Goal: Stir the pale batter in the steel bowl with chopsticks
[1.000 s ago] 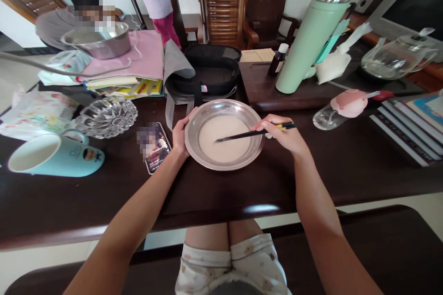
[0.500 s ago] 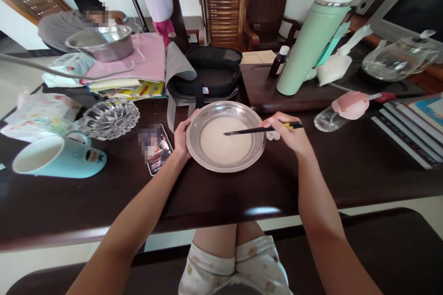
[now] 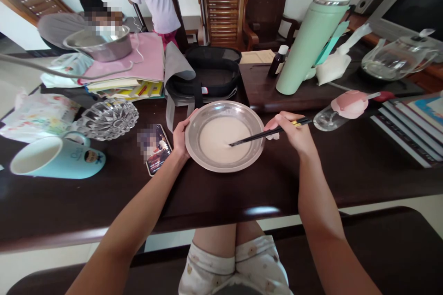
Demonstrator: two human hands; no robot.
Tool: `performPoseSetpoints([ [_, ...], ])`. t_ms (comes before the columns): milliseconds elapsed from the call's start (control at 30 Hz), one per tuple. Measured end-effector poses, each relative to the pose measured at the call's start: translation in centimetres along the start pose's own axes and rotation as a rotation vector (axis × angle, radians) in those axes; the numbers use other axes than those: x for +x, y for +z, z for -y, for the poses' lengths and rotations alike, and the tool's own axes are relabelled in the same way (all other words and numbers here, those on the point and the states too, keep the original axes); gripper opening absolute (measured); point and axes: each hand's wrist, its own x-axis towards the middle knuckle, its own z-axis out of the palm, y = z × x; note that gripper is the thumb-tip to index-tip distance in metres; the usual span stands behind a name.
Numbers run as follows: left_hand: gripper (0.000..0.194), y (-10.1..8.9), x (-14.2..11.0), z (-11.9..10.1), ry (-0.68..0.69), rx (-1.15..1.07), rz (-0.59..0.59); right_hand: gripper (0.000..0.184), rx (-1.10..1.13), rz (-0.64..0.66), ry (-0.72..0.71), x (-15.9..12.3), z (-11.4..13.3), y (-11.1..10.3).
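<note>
As chopsticks (image 3: 253,137) dip into the bowl (image 3: 224,167), phone (image 3: 160,151) and case (image 3: 218,76) lie close.

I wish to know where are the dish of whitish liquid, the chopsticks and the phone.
Dish (image 3: 193,143): head view, bare left side.
Chopsticks (image 3: 254,137): head view, dark shaft.
Phone (image 3: 160,153): head view, lit screen.

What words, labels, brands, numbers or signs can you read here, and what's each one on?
Nothing reads clearly in full.
Blue mug: lettering possibly beginning "D", the rest blurred.
Phone: screen text too small.
Books: spine lettering too blurred.
Dark bottle: any label text too small.
</note>
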Motion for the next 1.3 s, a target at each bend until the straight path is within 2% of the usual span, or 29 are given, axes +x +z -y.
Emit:
performPoseSetpoints([
  [133,0.064,0.29,-0.23,-0.14,-0.009,-0.007,-0.020,0.052,-0.023,0.116,-0.003,0.05,0.09,0.38],
  [300,0.065,0.01,-0.22,-0.08,-0.015,0.007,0.013,0.054,-0.034,-0.022,-0.001,0.06,-0.01,0.03],
  [467,0.066,-0.16,-0.11,-0.03,-0.006,0.033,0.026,0.054,-0.026,0.109,0.004,0.03,-0.05,0.23],
  [633,0.067,0.36,-0.48,-0.23,-0.018,0.031,0.012,0.054,-0.060,0.004,0.011,0.02,0.01,0.00],
  [833,0.068,0.64,-0.68,-0.37,-0.017,0.031,-0.010,0.052,-0.064,0.123,-0.008,0.04,-0.02,0.15],
  [1000,0.069,0.36,-0.44,-0.23,-0.021,0.017,0.009,0.051,-0.070,0.008,0.005,0.06,-0.02,-0.08],
  [1167,0.070,-0.07,-0.08,0.02,-0.005,0.008,0.023,0.054,-0.054,0.121,0.020,0.10,0.11,0.22],
  [1300,0.069,-0.02,-0.06,0.05,-0.001,0.008,0.011,0.053,-0.063,0.022,0.016,0.10,0.13,0.13],
])
